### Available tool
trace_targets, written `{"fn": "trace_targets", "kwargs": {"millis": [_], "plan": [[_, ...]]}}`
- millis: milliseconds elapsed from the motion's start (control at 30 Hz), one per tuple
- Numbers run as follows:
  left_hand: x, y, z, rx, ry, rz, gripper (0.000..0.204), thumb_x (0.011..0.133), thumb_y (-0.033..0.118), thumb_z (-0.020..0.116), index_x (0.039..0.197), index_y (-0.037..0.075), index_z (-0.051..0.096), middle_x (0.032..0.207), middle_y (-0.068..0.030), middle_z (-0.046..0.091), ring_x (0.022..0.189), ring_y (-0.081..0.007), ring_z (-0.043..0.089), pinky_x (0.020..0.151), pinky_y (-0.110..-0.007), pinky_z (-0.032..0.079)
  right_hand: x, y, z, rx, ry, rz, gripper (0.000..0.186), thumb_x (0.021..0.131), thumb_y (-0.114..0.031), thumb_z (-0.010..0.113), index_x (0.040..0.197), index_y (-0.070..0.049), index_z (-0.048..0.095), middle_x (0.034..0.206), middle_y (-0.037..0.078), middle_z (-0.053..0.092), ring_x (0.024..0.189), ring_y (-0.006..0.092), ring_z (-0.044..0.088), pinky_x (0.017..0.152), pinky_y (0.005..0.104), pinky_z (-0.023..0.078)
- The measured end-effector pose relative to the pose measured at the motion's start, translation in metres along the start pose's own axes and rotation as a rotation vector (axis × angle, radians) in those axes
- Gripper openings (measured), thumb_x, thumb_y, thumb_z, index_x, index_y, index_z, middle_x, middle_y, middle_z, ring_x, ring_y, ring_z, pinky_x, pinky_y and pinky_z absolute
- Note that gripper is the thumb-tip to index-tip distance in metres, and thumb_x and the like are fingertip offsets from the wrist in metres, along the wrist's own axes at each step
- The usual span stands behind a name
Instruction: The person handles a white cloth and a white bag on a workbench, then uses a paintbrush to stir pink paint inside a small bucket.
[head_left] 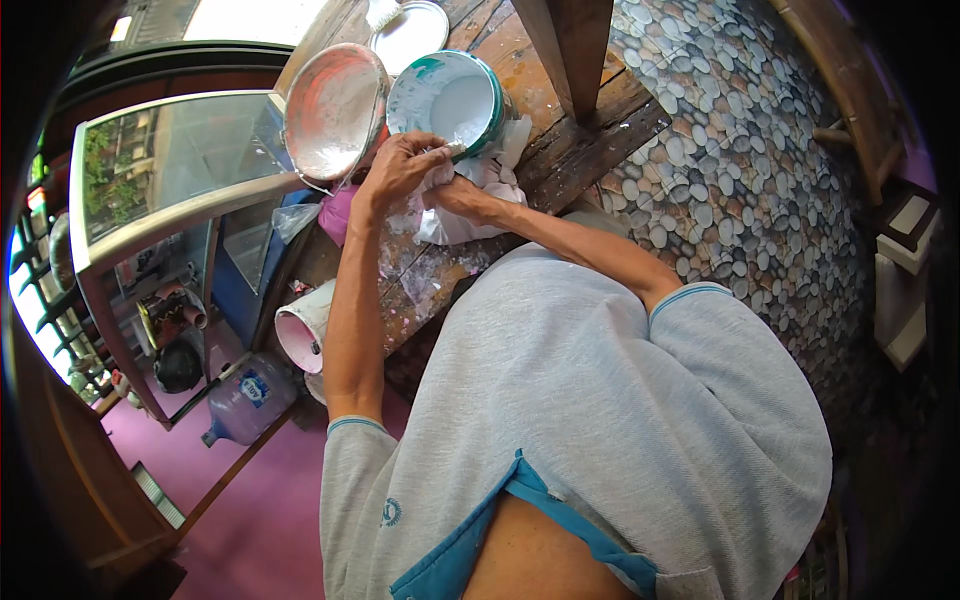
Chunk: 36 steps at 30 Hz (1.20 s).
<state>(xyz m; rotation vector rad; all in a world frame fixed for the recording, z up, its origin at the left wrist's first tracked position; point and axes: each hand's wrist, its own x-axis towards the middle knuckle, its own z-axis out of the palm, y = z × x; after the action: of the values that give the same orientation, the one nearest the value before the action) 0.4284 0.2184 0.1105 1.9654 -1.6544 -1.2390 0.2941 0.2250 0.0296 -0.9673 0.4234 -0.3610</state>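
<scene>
My left hand (403, 163) is closed at the near rim of a green-edged bucket (470, 97) with white paint-like stuff inside. A small whitish bit shows at its fingertips, too small to name. Just beside and below it, my right hand (462, 196) is closed on a crumpled white plastic bag (455, 228), which lies against the bucket's near side. Left of that bucket stands an orange-red bucket (335, 110), its inside smeared white and a wire handle hanging at its near edge.
A white lid (411, 36) and a brush (382, 12) lie behind the buckets on the paint-spattered wooden table (560, 140). Leftward are a pink bag (338, 213), a white pail on its side (300, 335), a glass-sided cabinet (180, 165) and a large water bottle (250, 400). A wooden post (568, 50) rises at the right.
</scene>
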Motion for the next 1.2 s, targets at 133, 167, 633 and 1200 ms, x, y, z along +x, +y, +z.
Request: {"fn": "trace_targets", "kwargs": {"millis": [133, 167, 633, 1200], "plan": [[-0.006, 0.011, 0.004, -0.336, -0.010, -0.135, 0.025, 0.086, 0.022, 0.065, 0.095, -0.001, 0.068, 0.084, -0.0042, 0.066, 0.078, -0.0097, 0.058, 0.072, -0.025, 0.046, 0.003, 0.003, 0.000, 0.027, 0.035, -0.060, 0.039, 0.071, -0.011, 0.055, 0.109, -0.001, 0.054, 0.100, 0.008, 0.057, 0.091, 0.0186, 0.052, 0.081, 0.0299, 0.043], [-0.008, 0.011, 0.005, -0.386, 0.013, -0.152, 0.024, 0.087, 0.021, 0.065, 0.096, -0.001, 0.068, 0.083, -0.0029, 0.066, 0.077, -0.0082, 0.057, 0.071, -0.024, 0.046, 0.005, 0.006, -0.001, 0.010, 0.030, -0.016, 0.039, 0.071, -0.011, 0.055, 0.109, -0.001, 0.054, 0.100, 0.008, 0.057, 0.092, 0.0185, 0.052, 0.081, 0.0300, 0.043], [-0.018, -0.013, 0.028, -0.478, 0.311, -0.086, 0.021, 0.087, 0.018, 0.064, 0.091, -0.002, 0.068, 0.077, -0.0024, 0.065, 0.070, -0.0076, 0.057, 0.066, -0.023, 0.046, 0.008, 0.017, 0.001, -0.039, 0.005, 0.107, 0.037, 0.069, -0.012, 0.056, 0.104, -0.001, 0.056, 0.099, 0.012, 0.060, 0.094, 0.0231, 0.055, 0.083, 0.0344, 0.043], [-0.055, -0.014, 0.057, -0.508, 0.741, -0.018, 0.022, 0.086, 0.018, 0.066, 0.099, 0.001, 0.065, 0.084, -0.0055, 0.066, 0.075, -0.0090, 0.060, 0.068, -0.024, 0.049, 0.008, 0.047, 0.003, -0.237, 0.100, 0.079, 0.038, 0.068, -0.023, 0.056, 0.099, -0.001, 0.058, 0.089, 0.015, 0.060, 0.085, 0.0261, 0.056, 0.078, 0.0366, 0.044]]}}
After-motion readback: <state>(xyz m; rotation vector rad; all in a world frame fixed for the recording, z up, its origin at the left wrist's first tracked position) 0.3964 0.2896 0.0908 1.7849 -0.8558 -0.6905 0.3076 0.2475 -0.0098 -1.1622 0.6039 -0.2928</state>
